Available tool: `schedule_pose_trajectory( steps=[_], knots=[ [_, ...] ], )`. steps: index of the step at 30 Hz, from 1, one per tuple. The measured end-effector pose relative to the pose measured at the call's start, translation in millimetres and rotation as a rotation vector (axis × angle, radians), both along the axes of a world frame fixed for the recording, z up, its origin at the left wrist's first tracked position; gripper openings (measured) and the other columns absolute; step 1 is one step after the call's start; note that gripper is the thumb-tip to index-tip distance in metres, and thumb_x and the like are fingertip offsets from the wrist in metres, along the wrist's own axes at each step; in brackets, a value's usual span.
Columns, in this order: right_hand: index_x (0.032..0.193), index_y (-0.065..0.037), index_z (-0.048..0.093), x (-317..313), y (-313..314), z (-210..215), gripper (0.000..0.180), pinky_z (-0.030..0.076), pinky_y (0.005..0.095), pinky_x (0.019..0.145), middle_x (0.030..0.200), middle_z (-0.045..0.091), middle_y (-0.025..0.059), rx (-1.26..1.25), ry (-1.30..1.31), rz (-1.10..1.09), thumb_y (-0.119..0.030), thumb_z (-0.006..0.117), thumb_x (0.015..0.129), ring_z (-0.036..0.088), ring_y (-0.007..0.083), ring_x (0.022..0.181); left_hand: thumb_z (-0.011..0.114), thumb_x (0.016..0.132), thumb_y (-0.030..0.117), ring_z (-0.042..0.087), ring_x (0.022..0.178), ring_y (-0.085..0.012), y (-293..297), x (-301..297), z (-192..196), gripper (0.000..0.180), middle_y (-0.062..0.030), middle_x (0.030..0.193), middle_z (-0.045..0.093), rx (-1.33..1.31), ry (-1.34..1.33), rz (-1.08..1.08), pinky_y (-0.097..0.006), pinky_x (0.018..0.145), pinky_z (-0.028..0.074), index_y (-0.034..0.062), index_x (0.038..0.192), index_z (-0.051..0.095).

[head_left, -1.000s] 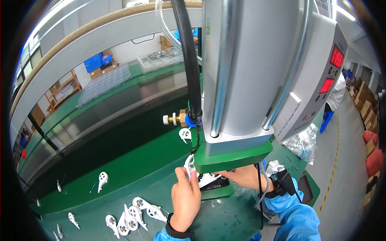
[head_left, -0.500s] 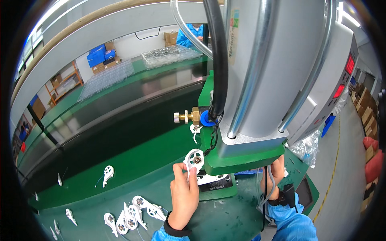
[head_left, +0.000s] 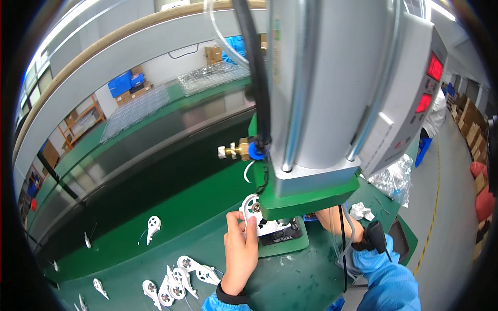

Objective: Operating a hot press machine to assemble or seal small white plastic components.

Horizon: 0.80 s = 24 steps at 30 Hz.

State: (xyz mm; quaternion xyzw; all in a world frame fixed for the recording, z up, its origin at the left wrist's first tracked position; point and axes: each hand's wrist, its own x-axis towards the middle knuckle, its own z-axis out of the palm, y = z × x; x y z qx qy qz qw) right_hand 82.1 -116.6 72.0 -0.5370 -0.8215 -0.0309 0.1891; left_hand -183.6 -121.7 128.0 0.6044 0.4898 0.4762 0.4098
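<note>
My left hand (head_left: 240,254) is closed, thumb against fingers, on a white plastic part (head_left: 251,203). The part has a round open-spoked head with a small metal centre. It is held upright at the left side of the press's green head (head_left: 311,202). Beneath that head, a second white part (head_left: 268,228) lies over the black block (head_left: 280,237) of the press base. My right hand (head_left: 331,220) reaches in behind the press from the right, and its fingers are hidden by the press head.
Several similar white parts (head_left: 179,277) lie in a cluster at the lower left, others scattered on the green surface. A tall grey cylinder (head_left: 321,93) rises above the press head. Cables (head_left: 343,249) hang by my right wrist. Crumpled white paper (head_left: 361,211) and a clear plastic bag (head_left: 394,179) lie at the right.
My right hand has moved left, farther in behind the press. My left hand keeps its hold on the white part beside the press head. The whole view has shifted slightly.
</note>
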Motion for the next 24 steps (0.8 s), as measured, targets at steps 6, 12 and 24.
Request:
schedule_pose_trajectory(
  steps=[6, 12, 24],
  knots=[
    [0.082, 0.002, 0.056, 26.5, 43.4, -36.0, 0.018, 0.045, 0.0408, 0.064, 0.08, 0.056, 0.0188, -0.424, 0.333, 0.218, -0.011, 0.064, 0.072, 0.055, 0.0337, 0.071, 0.044, 0.092, 0.01, 0.051, 0.049, -0.0229, -0.6, 2.2, 0.3, 0.014, -0.0155, 0.066, 0.06, 0.034, 0.062, 0.028, -0.032, 0.047, 0.037, 0.0014, 0.095, 0.034],
    [0.088, 0.002, 0.057, 22.1, 47.0, -37.5, 0.02, 0.046, 0.0364, 0.066, 0.08, 0.059, 0.0164, -0.49, 0.257, 0.189, -0.013, 0.063, 0.076, 0.057, 0.0282, 0.073, 0.043, 0.092, 0.008, 0.046, 0.046, -0.0218, -1.9, 6.1, -6.9, 0.013, -0.0134, 0.06, 0.054, 0.106, 0.071, 0.085, -0.033, 0.046, 0.033, 0.0022, 0.098, 0.033],
    [0.082, 0.001, 0.061, -1.5, 6.7, 27.3, 0.015, 0.046, 0.0387, 0.059, 0.073, 0.059, 0.0188, -0.23, 0.522, -0.102, -0.012, 0.064, 0.075, 0.059, 0.0353, 0.068, 0.047, 0.089, 0.007, 0.049, 0.06, -0.0123, 62.0, 2.1, -6.8, 0.014, -0.0066, 0.066, 0.051, 0.396, -0.078, 0.299, -0.028, 0.054, 0.039, 0.0043, 0.096, 0.035]
  ],
)
